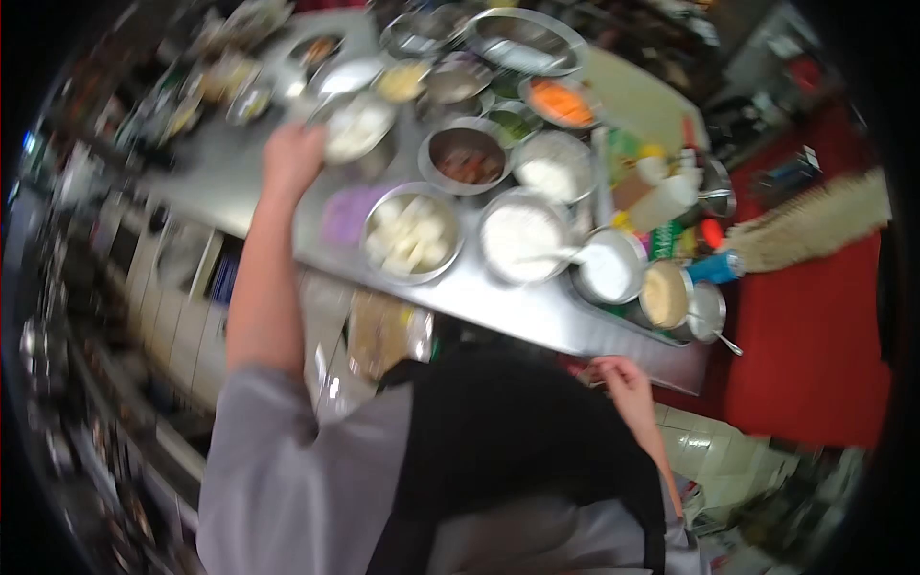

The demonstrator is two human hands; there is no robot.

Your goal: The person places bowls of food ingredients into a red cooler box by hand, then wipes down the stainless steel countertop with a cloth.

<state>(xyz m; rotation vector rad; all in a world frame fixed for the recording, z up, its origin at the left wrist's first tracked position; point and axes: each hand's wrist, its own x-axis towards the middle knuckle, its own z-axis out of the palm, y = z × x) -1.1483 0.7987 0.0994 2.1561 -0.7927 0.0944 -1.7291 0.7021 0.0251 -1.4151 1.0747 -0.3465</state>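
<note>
My left hand [295, 158] is stretched out over the steel table, its fingers closed at the near-left rim of a metal pot [369, 158] with white contents; the fingertips are blurred. Just below that pot lies a purple cloth or bag [353, 215]. Beside it stands a steel bowl [458, 240] of pale white-yellow chunks. Down by the table's front edge, close to my body, my right hand [621, 376] has its fingers curled together. Whatever those fingers hold, if anything, is too small to make out.
Steel bowls of reddish-brown pieces [468, 165], white powder [522, 235] and orange strips [561, 102] crowd the table [479, 304]. To the right stand bottles [661, 203], a blue can [717, 266] and a red surface [795, 335]. Below the edge lies a plastic-wrapped package [383, 331].
</note>
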